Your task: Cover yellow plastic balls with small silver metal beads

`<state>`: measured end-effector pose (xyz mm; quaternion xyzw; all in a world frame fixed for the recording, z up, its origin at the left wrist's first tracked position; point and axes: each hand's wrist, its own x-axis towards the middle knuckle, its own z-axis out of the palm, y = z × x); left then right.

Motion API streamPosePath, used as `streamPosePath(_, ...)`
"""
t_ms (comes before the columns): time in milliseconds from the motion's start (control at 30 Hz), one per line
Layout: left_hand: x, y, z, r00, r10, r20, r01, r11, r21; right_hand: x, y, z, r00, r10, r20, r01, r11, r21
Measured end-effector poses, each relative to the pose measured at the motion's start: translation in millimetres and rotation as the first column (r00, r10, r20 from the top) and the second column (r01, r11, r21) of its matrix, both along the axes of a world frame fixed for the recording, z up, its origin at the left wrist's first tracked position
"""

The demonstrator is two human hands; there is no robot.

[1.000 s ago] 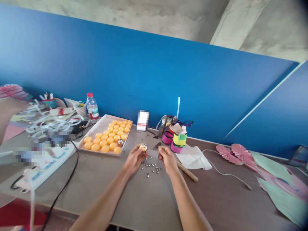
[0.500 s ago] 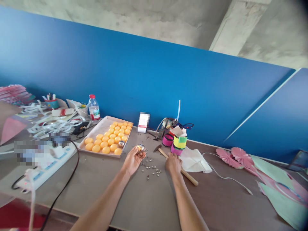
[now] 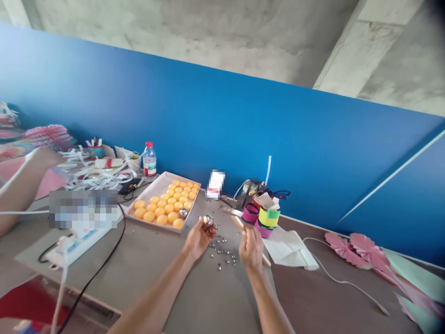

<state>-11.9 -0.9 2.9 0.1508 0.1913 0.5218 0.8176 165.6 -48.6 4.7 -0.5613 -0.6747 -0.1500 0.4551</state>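
My left hand [image 3: 198, 243] is closed around a ball [image 3: 208, 221] covered in shiny silver tack heads. In my right hand [image 3: 251, 248] is a hammer [image 3: 238, 222], gripped by its wooden handle and raised over the table, its head pointing left toward the ball. Below and between the hands, several loose silver tacks [image 3: 222, 252] lie scattered. Left of my left hand sits a shallow white tray [image 3: 156, 186] with several rows of orange balls [image 3: 162, 220] and one silver-studded ball [image 3: 183, 213] at its right side.
Pink and yellow-green containers [image 3: 267, 217] stand beyond my right hand, beside a white cloth or bag [image 3: 292, 250]. A bottle with a red cap [image 3: 149, 160] is behind the tray. A power strip [image 3: 83, 241] with cables lies left. Another person's arm [image 3: 31, 181] reaches in at far left.
My right hand has closed on the hammer and lifted it off the table. My left hand has turned the studded ball, hiding its orange patch. The view has shifted slightly left.
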Motion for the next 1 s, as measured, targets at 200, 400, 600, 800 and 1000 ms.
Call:
streamPosePath(200, -1.8, 0.1, 2.9, 0.998, 0.063, 0.002, -0.063, 0.997, -0.036, -8.2, -2.8, 0.7, 0.993, 0.107, 0.053, -0.101, 0.989, -0.110)
streamPosePath(400, 1.2, -0.1, 1.2, 0.999, 0.047, 0.007, -0.048, 0.999, 0.004, -12.9, -4.9, 2.5, 0.991, 0.118, 0.066, -0.114, 0.992, -0.059)
streamPosePath(600, 2.9, 0.4, -1.0, 0.998, 0.063, -0.002, -0.063, 0.998, 0.007, -18.7, -6.4, 3.5, 0.990, 0.078, 0.114, -0.079, 0.997, 0.007)
streamPosePath(800, 5.1, -1.6, -1.5, 0.997, 0.079, -0.016, -0.079, 0.997, 0.005, -23.7, -7.2, 4.8, 0.983, 0.089, 0.160, -0.078, 0.994, -0.071)
streamPosePath(1000, 3.9, -3.4, 5.0, 0.996, 0.091, -0.017, -0.091, 0.996, -0.009, -25.5, -7.7, 5.3, 0.992, 0.053, 0.116, -0.062, 0.995, 0.072)
